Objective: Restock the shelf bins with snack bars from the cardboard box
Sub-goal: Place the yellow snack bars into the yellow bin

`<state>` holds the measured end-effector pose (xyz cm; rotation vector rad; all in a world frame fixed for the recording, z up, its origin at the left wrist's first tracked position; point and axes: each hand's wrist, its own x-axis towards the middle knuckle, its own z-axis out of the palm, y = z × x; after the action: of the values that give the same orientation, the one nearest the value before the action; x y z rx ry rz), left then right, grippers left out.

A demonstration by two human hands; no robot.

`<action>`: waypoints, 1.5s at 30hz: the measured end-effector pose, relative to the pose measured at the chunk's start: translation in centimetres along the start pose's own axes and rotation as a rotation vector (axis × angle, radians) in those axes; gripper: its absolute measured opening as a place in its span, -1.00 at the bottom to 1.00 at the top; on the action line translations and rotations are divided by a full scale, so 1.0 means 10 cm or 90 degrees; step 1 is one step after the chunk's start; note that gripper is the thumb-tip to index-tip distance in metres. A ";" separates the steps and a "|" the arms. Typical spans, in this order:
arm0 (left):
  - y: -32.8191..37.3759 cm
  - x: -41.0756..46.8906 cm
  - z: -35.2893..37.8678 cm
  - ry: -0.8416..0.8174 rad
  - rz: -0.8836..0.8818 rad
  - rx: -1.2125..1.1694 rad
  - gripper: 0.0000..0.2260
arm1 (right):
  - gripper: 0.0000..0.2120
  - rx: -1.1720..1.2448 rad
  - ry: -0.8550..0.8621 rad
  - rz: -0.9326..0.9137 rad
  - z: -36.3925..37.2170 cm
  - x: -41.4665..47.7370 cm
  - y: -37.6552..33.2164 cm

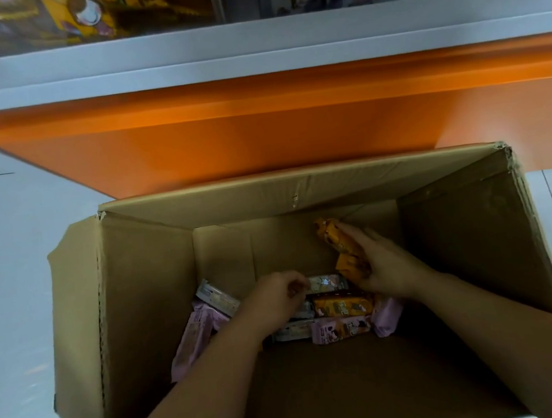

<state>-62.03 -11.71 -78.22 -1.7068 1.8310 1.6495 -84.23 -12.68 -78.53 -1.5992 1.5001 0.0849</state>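
We collect snack bars from the bottom of the box, both hands down inside it.

Our right hand (388,265) has its grip closed round a small stack of orange-wrapped snack bars (332,235), lifted off the heap near the far wall of the open brown cardboard box (140,291); we judge one colour is being gathered in one hand for one bin. Our left hand (277,297) narrows its grip to a pinch on the end of a pale grey-wrapped snack bar (326,282), which lies among pink-wrapped snack bars (340,328) on the box bottom. The box stands on the pale floor (15,236) against the orange shelf base panel (226,139), below the clear shelf bins (145,11), likely to keep each lift short.
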 end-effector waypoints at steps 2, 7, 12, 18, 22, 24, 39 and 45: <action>-0.01 0.02 0.06 -0.034 -0.023 -0.049 -0.72 | -0.03 0.053 -0.005 -0.016 -0.02 -0.01 -0.04; 0.01 0.10 0.15 -0.086 -0.017 -0.051 -0.67 | -0.05 0.151 -0.017 -0.008 -0.03 -0.04 -0.15; 0.07 0.16 0.24 -0.120 0.049 0.019 -0.61 | -0.06 0.194 -0.070 0.021 0.05 -0.06 -0.19; 0.07 0.14 0.24 -0.064 -0.030 -0.191 -0.60 | -0.16 0.261 -0.065 0.085 0.08 -0.06 -0.10; 0.09 0.11 0.14 0.174 0.024 -0.012 -0.64 | -0.23 0.294 -0.078 0.097 0.16 -0.04 -0.10; 0.10 0.15 0.09 0.189 0.063 0.138 -0.46 | -0.29 0.304 -0.075 0.094 0.17 -0.03 -0.13; 0.14 0.15 -0.06 0.248 0.018 -0.141 -0.77 | -0.57 0.418 0.231 0.093 -0.05 0.00 -0.39; 0.25 0.07 -0.12 0.164 -0.032 -0.401 -0.64 | -0.62 0.576 0.252 0.078 0.00 0.04 -0.57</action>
<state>-63.59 -13.66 -76.81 -2.2702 1.4137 2.2361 -79.43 -13.91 -75.59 -0.8066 1.5864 -0.7765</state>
